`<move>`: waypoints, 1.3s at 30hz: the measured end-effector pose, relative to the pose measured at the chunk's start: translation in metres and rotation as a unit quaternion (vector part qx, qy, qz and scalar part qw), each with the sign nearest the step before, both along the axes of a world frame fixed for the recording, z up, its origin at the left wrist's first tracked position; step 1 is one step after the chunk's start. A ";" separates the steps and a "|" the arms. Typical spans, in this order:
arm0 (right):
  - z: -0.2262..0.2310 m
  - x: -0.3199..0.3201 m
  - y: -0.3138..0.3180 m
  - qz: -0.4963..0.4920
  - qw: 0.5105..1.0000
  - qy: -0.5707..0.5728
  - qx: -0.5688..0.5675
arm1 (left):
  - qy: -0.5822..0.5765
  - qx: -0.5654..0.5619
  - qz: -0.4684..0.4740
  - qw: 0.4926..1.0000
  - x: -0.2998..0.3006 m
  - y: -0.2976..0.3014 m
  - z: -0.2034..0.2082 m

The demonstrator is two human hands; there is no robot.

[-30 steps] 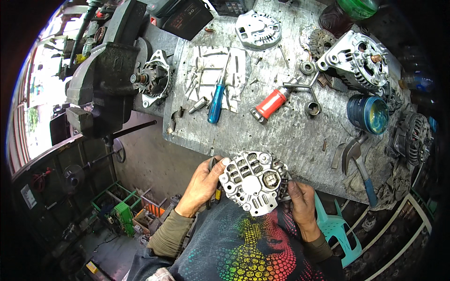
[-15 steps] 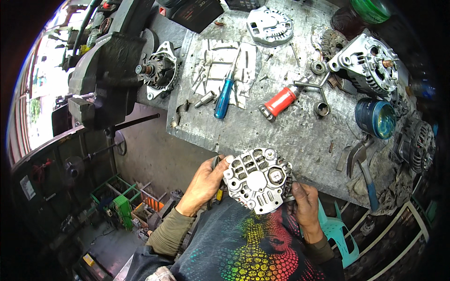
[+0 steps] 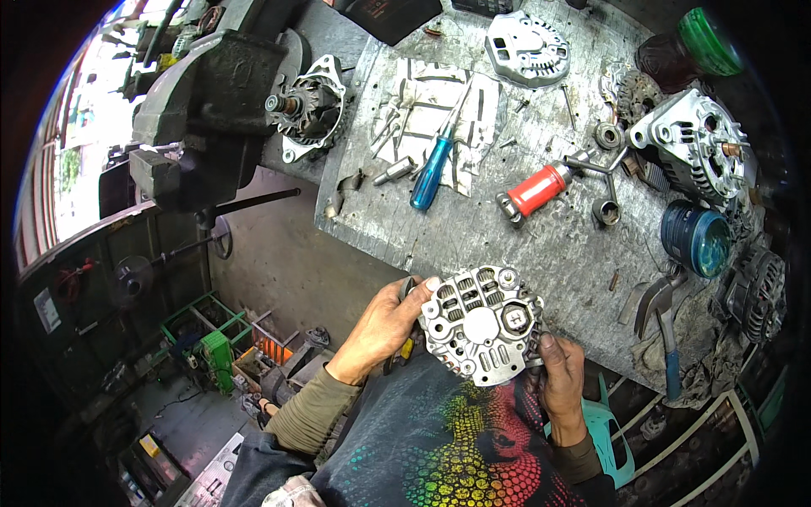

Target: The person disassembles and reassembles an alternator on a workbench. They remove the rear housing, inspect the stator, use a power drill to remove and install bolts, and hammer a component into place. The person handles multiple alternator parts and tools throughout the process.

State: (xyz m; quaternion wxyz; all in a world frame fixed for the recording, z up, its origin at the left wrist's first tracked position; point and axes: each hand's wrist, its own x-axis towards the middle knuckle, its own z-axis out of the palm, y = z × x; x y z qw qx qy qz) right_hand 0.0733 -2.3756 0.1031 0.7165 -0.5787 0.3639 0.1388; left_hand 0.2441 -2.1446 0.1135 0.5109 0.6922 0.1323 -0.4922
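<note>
Close to my body, I hold a silver alternator between both hands, its slotted end face turned up. My left hand grips its left edge, the thumb on the rim and the fingers partly hidden. My right hand is closed on the lower right side, its fingers mostly out of sight under the part. Beyond my hands on the workbench lie a blue-handled screwdriver on a striped cloth, a socket and a red-bodied tool.
A large vise stands at the left, beside an alternator bracket with rotor. A silver end housing lies at the back. Rightward are another alternator, a blue jar, a hammer and a green-lidded jar.
The whole view has shifted, so the bench things appear farther right. Both hands keep hold of the alternator, which has hardly turned.
</note>
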 end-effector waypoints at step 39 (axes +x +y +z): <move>0.014 0.036 0.010 0.011 0.999 0.019 0.045 | -0.027 -0.033 0.045 0.998 0.025 0.018 -0.011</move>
